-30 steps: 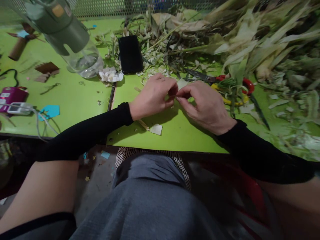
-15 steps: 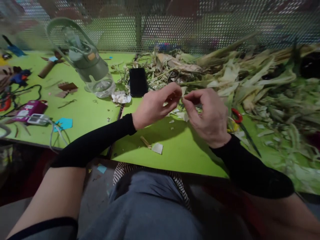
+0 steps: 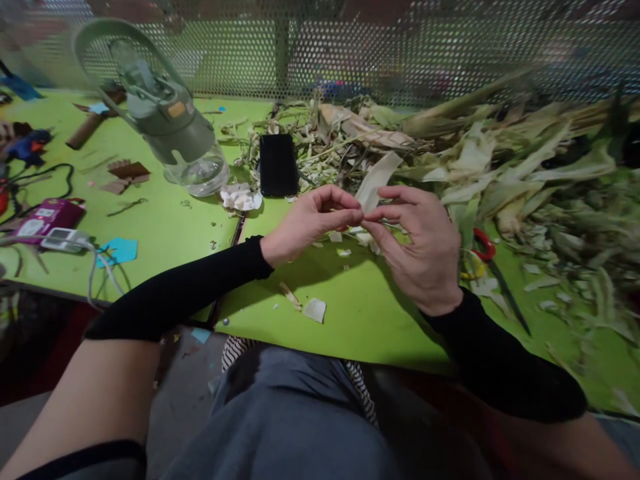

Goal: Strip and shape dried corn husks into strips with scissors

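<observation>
Green surface [image 3: 360,313], husks [image 3: 500,160] at two o'clock: left hand [image 3: 313,223] and right hand [image 3: 423,250] pinch one husk strip [image 3: 376,183]; both grips narrow. Pull evenly, probably along the grain.

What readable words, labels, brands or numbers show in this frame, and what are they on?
None can be read.
Water bottle: small orange label, too blurred.
Magenta device: pale label, too small.
Black phone: blank.
Husk strip pinched by left hand and right hand: unmarked.
</observation>
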Demonstrator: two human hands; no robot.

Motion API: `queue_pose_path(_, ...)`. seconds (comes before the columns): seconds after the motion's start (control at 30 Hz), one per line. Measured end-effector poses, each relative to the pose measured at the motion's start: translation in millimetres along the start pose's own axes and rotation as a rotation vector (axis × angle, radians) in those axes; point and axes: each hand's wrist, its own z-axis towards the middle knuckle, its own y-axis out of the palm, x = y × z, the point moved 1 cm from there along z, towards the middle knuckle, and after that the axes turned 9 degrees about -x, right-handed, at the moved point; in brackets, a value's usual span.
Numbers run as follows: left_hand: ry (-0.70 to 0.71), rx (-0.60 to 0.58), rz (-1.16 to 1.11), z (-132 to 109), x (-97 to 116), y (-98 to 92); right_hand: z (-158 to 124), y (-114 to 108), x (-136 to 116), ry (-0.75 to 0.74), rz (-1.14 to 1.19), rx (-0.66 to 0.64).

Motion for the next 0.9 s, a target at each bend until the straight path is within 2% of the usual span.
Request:
queue_pose_path(0.2,-0.033,-0.002,-0.122,3,-5,0.0,0,1,0,-0.003,0.081,0.025)
queue_pose_path(0.47,-0.155,-0.123,-0.084,-1,-1,-4.7,-1,-1,8,-0.122,0.051,-0.142)
queue_pose_path(0.6,0.01,-0.087,0.02,-2,-4,-2.8,0,-2,5,-0.075,0.042,-0.127)
queue_pose_path(0.7,0.14,-0.066,0.102,0,-10,-1.5,1,-2,1,0.06,0.087,-0.115)
queue_pose_path(0.9,0.307,-0.062,0.369,0,-14,-2.8,1,0,-1,0.292,0.352,-0.112)
